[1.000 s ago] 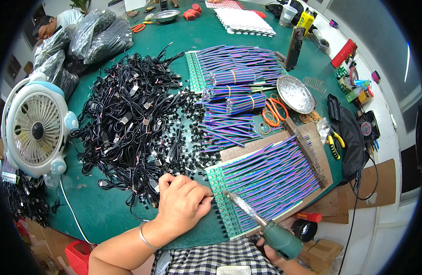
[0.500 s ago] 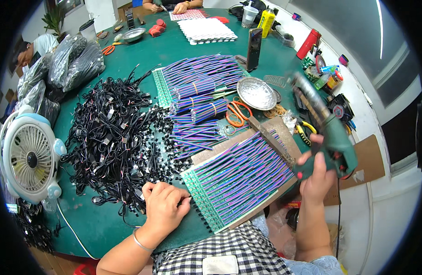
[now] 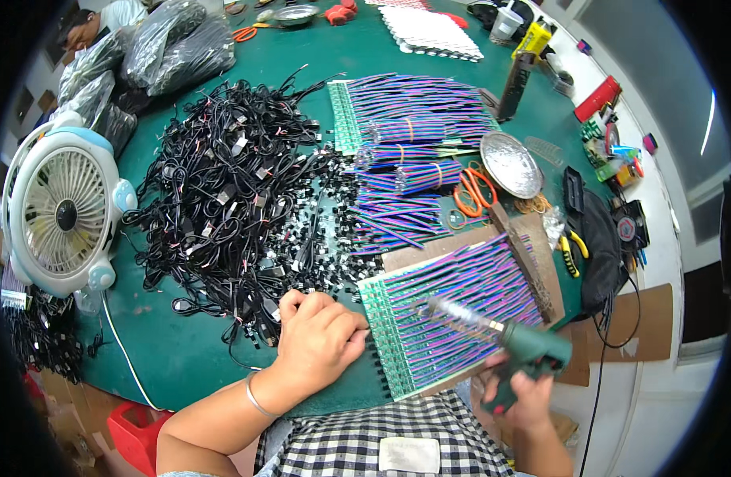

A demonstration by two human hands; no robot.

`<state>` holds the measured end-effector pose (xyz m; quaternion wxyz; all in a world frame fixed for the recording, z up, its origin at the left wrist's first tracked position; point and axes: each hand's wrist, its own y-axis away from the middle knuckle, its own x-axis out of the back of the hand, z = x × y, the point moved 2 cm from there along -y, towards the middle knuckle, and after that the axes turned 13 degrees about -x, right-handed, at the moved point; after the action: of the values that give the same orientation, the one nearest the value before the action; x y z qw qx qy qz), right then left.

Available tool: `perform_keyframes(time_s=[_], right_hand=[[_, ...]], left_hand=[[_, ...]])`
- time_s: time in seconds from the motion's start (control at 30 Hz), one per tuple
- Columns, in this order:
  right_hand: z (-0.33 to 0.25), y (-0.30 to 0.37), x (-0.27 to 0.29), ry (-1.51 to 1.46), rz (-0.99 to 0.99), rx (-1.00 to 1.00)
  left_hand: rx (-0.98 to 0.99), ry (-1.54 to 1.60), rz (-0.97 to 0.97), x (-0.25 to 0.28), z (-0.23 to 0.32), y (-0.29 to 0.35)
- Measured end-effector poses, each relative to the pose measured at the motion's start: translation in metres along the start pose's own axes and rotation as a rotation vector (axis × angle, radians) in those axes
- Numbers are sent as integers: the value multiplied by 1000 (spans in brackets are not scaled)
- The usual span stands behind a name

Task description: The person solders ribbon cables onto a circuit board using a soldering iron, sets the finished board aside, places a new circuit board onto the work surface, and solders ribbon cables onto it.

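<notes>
My right hand (image 3: 532, 397) is wrapped round the grip of a green pistol-shaped soldering gun (image 3: 539, 347). Its blurred metal tip points left, above a green circuit board panel (image 3: 388, 338). Rows of blue, purple and black wires (image 3: 461, 306) run rightward from that panel. A dark flat bar (image 3: 521, 262) lies across their right ends, over a brown board. My left hand (image 3: 322, 342) rests on the green table with fingers curled, thumb and forefinger against the panel's left edge. Whatever those fingers hold is hidden. Small black connectors line the panel's lower left edge.
Left of the panel lies a heap of black cables (image 3: 222, 183) with loose connectors. A fan (image 3: 63, 211) stands at the left. Behind are bundled wires (image 3: 417, 176), orange scissors (image 3: 475, 191) and a metal dish (image 3: 512, 164). Pliers (image 3: 572, 254) lie right. A person sits far left.
My right hand has swung the soldering gun down and left, from upright beside the panel to over its wires. My left hand stays at the panel's edge. The whole view has shifted.
</notes>
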<state>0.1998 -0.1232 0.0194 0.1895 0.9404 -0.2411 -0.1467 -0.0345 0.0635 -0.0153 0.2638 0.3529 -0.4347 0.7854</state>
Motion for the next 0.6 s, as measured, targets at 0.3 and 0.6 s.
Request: perform_keyframes(time_s=[0.3, 0.6], right_hand=[[31, 23, -7, 2, 28, -237], [19, 14, -27, 36, 24, -313]], left_hand=[[6, 4, -38, 2, 1, 2], [15, 17, -18, 1, 0, 0]])
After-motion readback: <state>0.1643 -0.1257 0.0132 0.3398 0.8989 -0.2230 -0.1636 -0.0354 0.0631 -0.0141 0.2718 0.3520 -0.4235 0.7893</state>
